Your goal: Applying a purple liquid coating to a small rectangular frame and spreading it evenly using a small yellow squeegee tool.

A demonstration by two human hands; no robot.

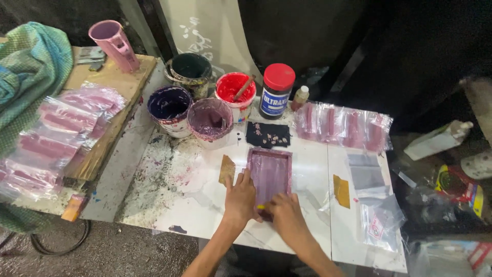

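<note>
White, paint-spattered tabletop carrying a small screen-printing setup, seen from above. A rectangular frame with a purple-stained mesh lies flat near the table's front edge and serves as the landmark. The left hand rests on the frame's near left corner, fingers extended and flat, pressing rather than gripping. The right hand sits at the frame's near edge, fingers curled around a small yellow-tipped tool; how tightly it grips cannot be told. Behind the frame lies a dark cloth flecked with pale marks, and beyond it stand open ink tubs in purple, violet, red and dark green, and a red-capped jar. Right of the frame, clear glossy bags bearing pink stripes lie spread out, apparently printed; a further stack lies on a wooden board far left. The mesh is already inked, suggesting one pass among many.
</note>
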